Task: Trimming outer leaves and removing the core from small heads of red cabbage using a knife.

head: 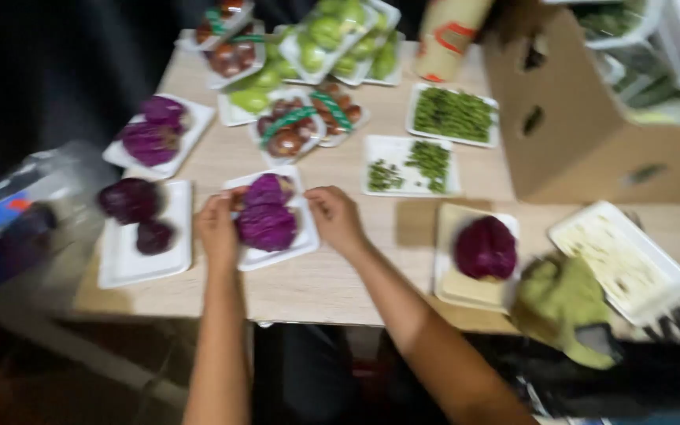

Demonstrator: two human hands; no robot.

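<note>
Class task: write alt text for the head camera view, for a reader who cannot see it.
A person's left hand and right hand grip the two sides of a white tray holding purple cabbage pieces on a wooden table. Around it lie more trays of purple cabbage, green vegetables and reddish produce, with a cardboard box at the right. The image is motion-blurred.

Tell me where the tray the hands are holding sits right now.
In the head view, the tray with purple cabbage sits mid-table near the front edge, between the left hand and right hand, right of a two-cabbage tray.
</note>
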